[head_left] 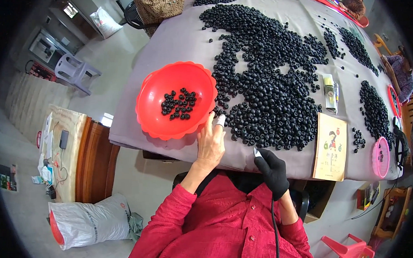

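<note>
My left hand (210, 145) reaches up between a red scalloped bowl (155, 88) and a wide spread of black beads (271, 104). Its fingers are stretched out, one with a white wrap on its tip, close to the bowl's rim and the nearest beads; I see nothing held in them. Several black beads (179, 103) lie inside the bowl. My right hand (272, 172), in a black glove, is curled at the table's near edge. A pale pointed tip shows at its fingers, and a black cord (275, 231) runs down from it. What it grips is hidden.
A yellow booklet (330, 154) and a small packet (329, 93) lie right of the beads on the grey-covered table (159, 45). A pink basket (380, 155) stands at the right edge. Other people sit around; one patterned sleeve (158, 7) shows at the far left.
</note>
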{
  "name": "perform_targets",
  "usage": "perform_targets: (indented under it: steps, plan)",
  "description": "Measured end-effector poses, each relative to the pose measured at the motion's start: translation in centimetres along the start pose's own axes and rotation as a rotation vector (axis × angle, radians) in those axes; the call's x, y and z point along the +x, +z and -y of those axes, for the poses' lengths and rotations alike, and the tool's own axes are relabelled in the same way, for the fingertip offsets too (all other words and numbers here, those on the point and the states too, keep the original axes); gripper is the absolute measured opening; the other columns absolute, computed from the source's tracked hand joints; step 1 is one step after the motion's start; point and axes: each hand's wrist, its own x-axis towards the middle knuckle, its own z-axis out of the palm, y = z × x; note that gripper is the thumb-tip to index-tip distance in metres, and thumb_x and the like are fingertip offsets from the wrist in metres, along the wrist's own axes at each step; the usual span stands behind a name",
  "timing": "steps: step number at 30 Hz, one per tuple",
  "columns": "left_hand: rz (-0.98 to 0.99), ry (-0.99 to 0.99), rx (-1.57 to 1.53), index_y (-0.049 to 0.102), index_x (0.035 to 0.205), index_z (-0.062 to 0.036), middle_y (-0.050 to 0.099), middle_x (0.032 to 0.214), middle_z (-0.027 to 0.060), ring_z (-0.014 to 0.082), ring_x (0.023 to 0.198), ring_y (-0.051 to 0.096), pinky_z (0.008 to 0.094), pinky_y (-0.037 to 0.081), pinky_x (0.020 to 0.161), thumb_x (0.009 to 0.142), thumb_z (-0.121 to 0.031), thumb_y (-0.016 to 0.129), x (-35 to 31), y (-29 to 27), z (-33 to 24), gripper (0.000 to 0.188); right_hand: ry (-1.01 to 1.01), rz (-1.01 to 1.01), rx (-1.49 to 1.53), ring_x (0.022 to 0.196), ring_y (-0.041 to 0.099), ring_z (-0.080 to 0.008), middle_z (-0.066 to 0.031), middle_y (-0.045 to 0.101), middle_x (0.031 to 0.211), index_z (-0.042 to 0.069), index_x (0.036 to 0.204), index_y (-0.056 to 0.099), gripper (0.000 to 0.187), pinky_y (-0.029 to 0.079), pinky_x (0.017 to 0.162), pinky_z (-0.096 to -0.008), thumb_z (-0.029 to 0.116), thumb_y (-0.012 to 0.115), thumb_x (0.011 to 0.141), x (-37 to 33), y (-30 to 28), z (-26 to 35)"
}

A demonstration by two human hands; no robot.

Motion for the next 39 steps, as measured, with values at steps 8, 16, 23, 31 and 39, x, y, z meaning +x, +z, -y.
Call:
perform_targets:
  steps: [8, 16, 23, 31, 39]
  plan:
    - [0.035, -0.081, -0.133, 0.043, 0.122, 0.0012, 0.038, 0.128, 0.0238, 0.0388, 0.117, 0.039, 0.0425, 0.033, 0.096, 0.080, -0.005, 0.056, 1.6, 0.8, 2.7, 0.044, 0.000, 0.001, 0.048, 0.080, 0.055, -0.0092, -0.0066, 0.064, 0.089, -0.002, 0.106, 0.057, 0.027, 0.046, 0.071, -0.0256, 0.012, 0.058, 0.084, -0.1, 0.0, -0.4]
    - [0.013, -0.098, -0.182, 0.045, 0.118, 0.0015, 0.040, 0.127, 0.0225, 0.0380, 0.114, 0.042, 0.0441, 0.036, 0.093, 0.079, -0.007, 0.057, 2.0, 1.0, 3.9, 0.042, -0.036, 0.000, 0.008, 0.079, 0.055, -0.0092, -0.0080, 0.063, 0.087, -0.003, 0.106, 0.057, 0.027, 0.046, 0.072, -0.0257, 0.012, 0.058, 0.083, -0.1, 0.1, -0.3]
    - [-0.019, -0.002, -0.123, 0.054, 0.104, 0.0022, 0.053, 0.111, 0.0144, 0.0309, 0.098, 0.051, 0.0404, 0.040, 0.084, 0.073, 0.003, 0.054, 1.6, 1.0, 2.7, 0.031, 0.029, -0.004, 0.039, 0.078, 0.055, -0.0098, -0.0079, 0.063, 0.086, -0.002, 0.106, 0.057, 0.027, 0.046, 0.071, -0.0262, 0.014, 0.058, 0.083, -0.1, 0.2, -0.1]
    - [-0.209, -0.060, -0.192, 0.057, 0.098, 0.0016, 0.051, 0.105, 0.0147, 0.0322, 0.094, 0.049, 0.0386, 0.040, 0.080, 0.072, -0.005, 0.062, 0.9, 0.1, 1.5, 0.027, -0.004, -0.005, -0.005, 0.080, 0.055, -0.0102, -0.0079, 0.064, 0.089, -0.003, 0.107, 0.057, 0.028, 0.046, 0.071, -0.0265, 0.013, 0.058, 0.084, 0.0, 0.1, -0.5]
    - [-0.006, -0.072, -0.008, 0.055, 0.085, 0.0010, 0.050, 0.087, 0.0127, 0.0306, 0.082, 0.050, 0.0400, 0.041, 0.070, 0.075, -0.008, 0.062, 0.2, -0.4, 2.7, 0.016, -0.002, -0.016, 0.020, 0.081, 0.057, -0.0111, -0.0098, 0.064, 0.090, -0.003, 0.106, 0.057, 0.027, 0.046, 0.073, -0.0263, 0.011, 0.059, 0.083, 0.0, 0.2, -0.3]
